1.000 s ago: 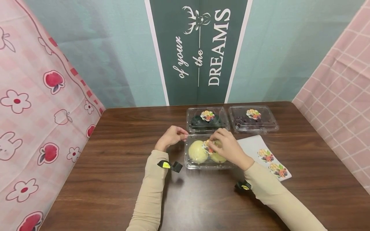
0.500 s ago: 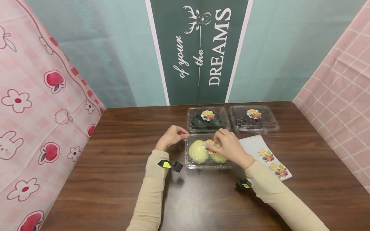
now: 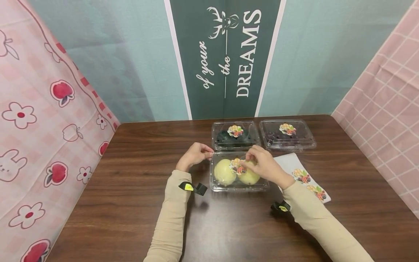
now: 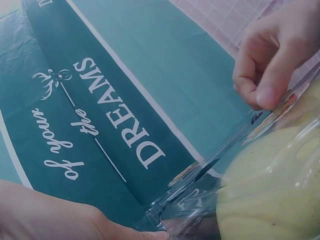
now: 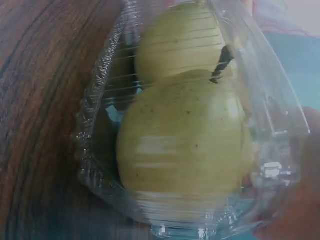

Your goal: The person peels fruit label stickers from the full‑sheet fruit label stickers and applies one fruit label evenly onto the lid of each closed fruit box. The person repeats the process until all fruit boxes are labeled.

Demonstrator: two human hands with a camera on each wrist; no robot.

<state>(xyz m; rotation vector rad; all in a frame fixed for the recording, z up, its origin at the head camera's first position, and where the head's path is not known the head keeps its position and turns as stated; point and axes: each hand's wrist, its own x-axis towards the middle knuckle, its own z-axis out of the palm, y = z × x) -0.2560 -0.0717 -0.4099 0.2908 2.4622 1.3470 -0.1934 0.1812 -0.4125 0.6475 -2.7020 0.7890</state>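
Note:
A clear plastic clamshell box (image 3: pixel 240 187) with two pale yellow-green pears (image 3: pixel 224 171) in it lies before me, its lid down. A fruit-print sticker (image 3: pixel 237 166) sits on the lid. My left hand (image 3: pixel 195 155) pinches the box's back left corner between thumb and finger. Above the lid's right half is my right hand (image 3: pixel 263 165), fingers loosely curled, with the thumb (image 4: pixel 270 95) at the sticker's edge in the left wrist view. The right wrist view shows both pears (image 5: pixel 185 145) through the plastic, one with a dark stem; the right fingers are mostly hidden there.
Two more stickered clamshells stand at the back: one with something dark green (image 3: pixel 226 138), one with dark purple contents (image 3: pixel 278 140). A white sheet (image 3: pixel 288 162) carrying stickers (image 3: pixel 315 193) lies at the right, partly beneath my right forearm. Brown wood table (image 3: pixel 140 163); curtains surround it.
My right hand has slid a little to the right across the lid, uncovering more of the sticker and the right pear. The left hand has stayed at the corner.

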